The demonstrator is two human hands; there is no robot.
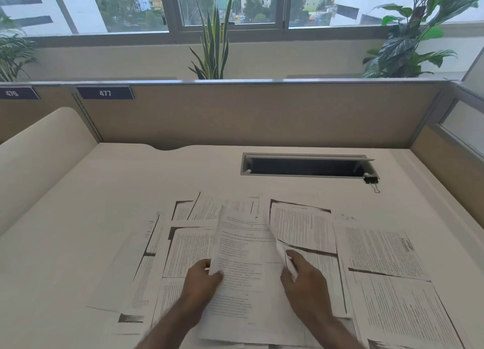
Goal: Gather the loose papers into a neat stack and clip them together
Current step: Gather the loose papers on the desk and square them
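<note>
Several printed sheets lie scattered and overlapping across the near half of the desk (110,191). One sheet (243,246) is lifted off the pile in the middle and curls upward. My left hand (201,280) pinches its left edge. My right hand (303,278) holds its curled right edge between thumb and fingers. More loose pages lie to the left (149,265) and to the right (382,254). A black binder clip (371,181) rests on the desk at the far right, beside the cable slot and apart from the papers.
A rectangular cable slot (306,166) with an open flap is set into the desk behind the papers. Beige partition walls (262,113) close off the back and right side. A curved divider (44,144) stands at the left. Plants stand behind the partition.
</note>
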